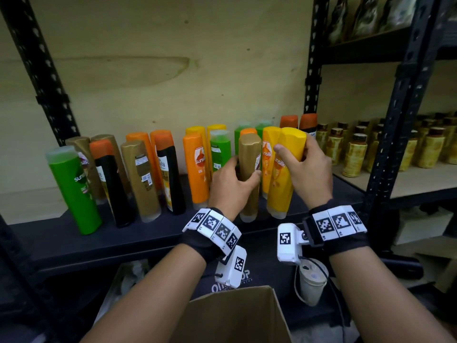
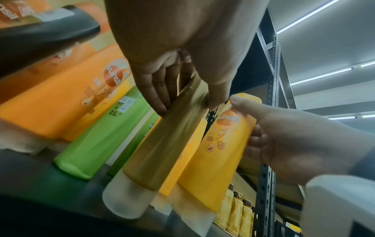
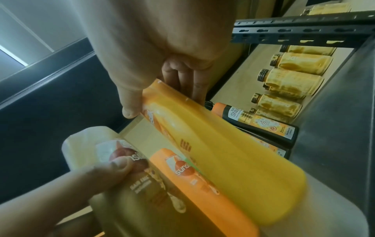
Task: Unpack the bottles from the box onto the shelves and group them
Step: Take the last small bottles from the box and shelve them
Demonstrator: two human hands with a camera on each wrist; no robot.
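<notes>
My left hand (image 1: 235,179) grips a gold-brown bottle (image 1: 249,154) around its middle; the bottle stands cap-down on the dark shelf (image 1: 123,233). The left wrist view shows fingers and thumb wrapped round this gold-brown bottle (image 2: 162,144). Right beside it, my right hand (image 1: 304,164) holds a yellow bottle (image 1: 284,174) near its upper end, thumb in front, fingers behind. In the right wrist view the yellow bottle (image 3: 223,152) is tilted in my grip. Another yellow bottle (image 1: 268,154) stands between the two held ones. The cardboard box (image 1: 235,318) is open below my forearms.
Green (image 1: 71,189), black-and-orange (image 1: 111,184), gold (image 1: 141,179) and orange (image 1: 196,167) bottles stand along the shelf to the left. Black rack posts (image 1: 385,154) divide it from a shelf of several small amber jars (image 1: 353,154). A plywood back panel (image 1: 173,70) closes the rear.
</notes>
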